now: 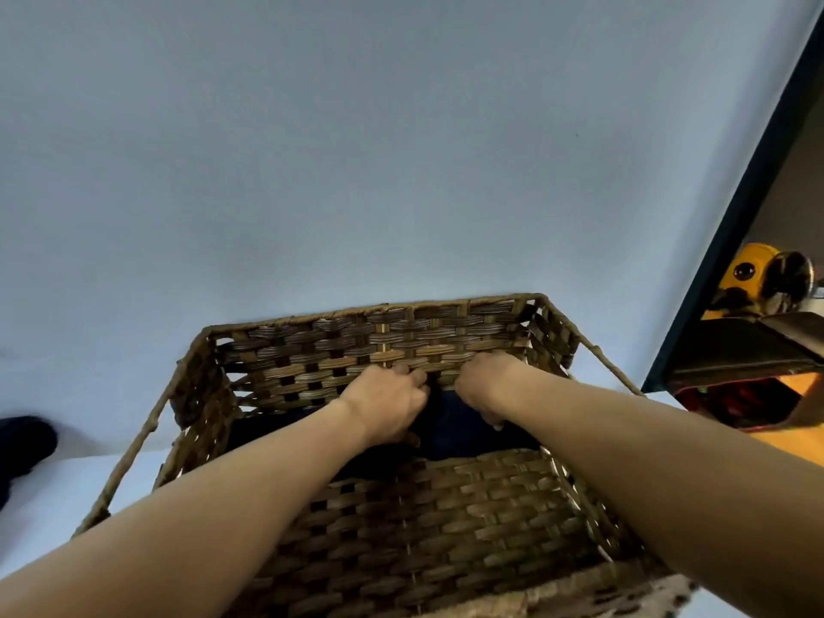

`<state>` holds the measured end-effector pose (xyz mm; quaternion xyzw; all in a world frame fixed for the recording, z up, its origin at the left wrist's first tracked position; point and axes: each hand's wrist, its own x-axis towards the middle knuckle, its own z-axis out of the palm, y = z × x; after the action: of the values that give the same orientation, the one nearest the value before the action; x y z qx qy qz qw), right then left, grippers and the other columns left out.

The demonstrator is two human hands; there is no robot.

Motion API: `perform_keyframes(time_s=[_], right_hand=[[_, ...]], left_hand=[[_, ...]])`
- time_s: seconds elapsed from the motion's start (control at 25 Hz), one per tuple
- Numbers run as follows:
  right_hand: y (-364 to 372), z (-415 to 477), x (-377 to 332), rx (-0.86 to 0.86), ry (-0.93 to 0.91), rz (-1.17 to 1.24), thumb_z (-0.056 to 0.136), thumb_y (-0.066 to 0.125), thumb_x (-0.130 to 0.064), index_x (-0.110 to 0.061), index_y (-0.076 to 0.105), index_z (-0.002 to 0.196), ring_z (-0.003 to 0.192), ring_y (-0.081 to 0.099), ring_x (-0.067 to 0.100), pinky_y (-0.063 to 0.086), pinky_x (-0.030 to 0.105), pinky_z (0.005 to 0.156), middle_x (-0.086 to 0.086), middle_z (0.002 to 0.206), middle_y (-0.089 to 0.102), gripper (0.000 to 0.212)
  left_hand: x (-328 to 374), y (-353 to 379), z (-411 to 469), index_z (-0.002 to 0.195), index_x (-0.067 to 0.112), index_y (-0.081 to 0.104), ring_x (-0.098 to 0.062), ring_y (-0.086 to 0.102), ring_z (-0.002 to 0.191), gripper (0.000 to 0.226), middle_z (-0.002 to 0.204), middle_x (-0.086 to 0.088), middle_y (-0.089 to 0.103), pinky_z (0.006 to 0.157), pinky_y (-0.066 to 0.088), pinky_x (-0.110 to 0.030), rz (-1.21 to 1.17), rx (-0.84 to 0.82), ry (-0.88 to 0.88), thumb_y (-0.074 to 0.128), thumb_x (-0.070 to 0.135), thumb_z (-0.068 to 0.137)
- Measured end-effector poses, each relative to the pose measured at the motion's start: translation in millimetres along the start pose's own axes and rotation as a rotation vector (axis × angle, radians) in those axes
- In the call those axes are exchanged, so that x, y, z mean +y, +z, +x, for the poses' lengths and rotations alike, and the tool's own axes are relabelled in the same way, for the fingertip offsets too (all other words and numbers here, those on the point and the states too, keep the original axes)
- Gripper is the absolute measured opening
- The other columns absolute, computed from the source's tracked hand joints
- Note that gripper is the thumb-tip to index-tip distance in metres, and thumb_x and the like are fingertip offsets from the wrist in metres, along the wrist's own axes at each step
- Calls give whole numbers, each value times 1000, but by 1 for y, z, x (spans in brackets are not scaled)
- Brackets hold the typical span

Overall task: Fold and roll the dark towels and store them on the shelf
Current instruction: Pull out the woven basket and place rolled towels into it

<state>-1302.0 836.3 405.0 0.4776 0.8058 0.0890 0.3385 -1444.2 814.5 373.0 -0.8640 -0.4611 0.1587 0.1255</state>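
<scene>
A brown woven basket (401,519) sits on a white surface (67,475) by a plain pale wall (312,149). Inside, the left hand (387,405) and right hand (486,385) curl on a dark towel (455,432), maybe gripping it.

A: What colour is the basket (401,528)?
B: Brown, in a woven check of lighter tan and darker strips.
A: And inside it?
B: A dark navy towel (463,421), plain.
A: The wall (312,149)?
B: Pale grey-blue, unpatterned.
A: On the right?
B: 1 yellow object (753,278) with dark spots, beside a black frame (731,229).
</scene>
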Motion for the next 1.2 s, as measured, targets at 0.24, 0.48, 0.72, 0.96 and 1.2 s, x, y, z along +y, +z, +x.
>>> perform_keyframes(time_s=[0.24,0.48,0.72,0.96,1.2], right_hand=[[-5,12,-22,55,150,-219,92,54,-15,-11,66,115,96,67,26,48,30,50,4,114,65,26],[-20,15,-37,95,-149,-16,82,72,-43,-10,51,132,117,54,32,51,42,88,11,130,54,64],[-12,16,-36,167,-230,-54,84,71,-37,-5,49,130,113,56,33,51,41,86,15,128,55,60],[-81,-47,-43,378,-105,-81,94,53,-21,-16,56,118,104,61,28,43,36,73,6,116,60,25],[-181,-119,-162,680,-192,263,93,45,-23,-22,54,119,95,54,24,38,33,72,3,110,56,27]], left_hand=[[-29,-25,-17,118,15,58,-28,61,104,72,115,-7,63,80,54,-39,-281,-163,-63,70,67,69],[-42,-3,-45,129,10,50,-31,56,115,65,129,-10,55,83,52,-44,25,-397,-101,74,45,79],[-34,1,-43,134,7,45,-31,55,117,62,131,-11,54,76,46,-38,48,-332,-111,71,34,85],[-54,-49,-89,115,11,59,-26,60,98,38,113,-10,60,76,49,-34,-377,-155,-299,64,37,89],[-110,-40,-253,115,18,63,-22,54,107,25,111,-2,59,84,48,-37,-377,324,-525,53,22,92]])
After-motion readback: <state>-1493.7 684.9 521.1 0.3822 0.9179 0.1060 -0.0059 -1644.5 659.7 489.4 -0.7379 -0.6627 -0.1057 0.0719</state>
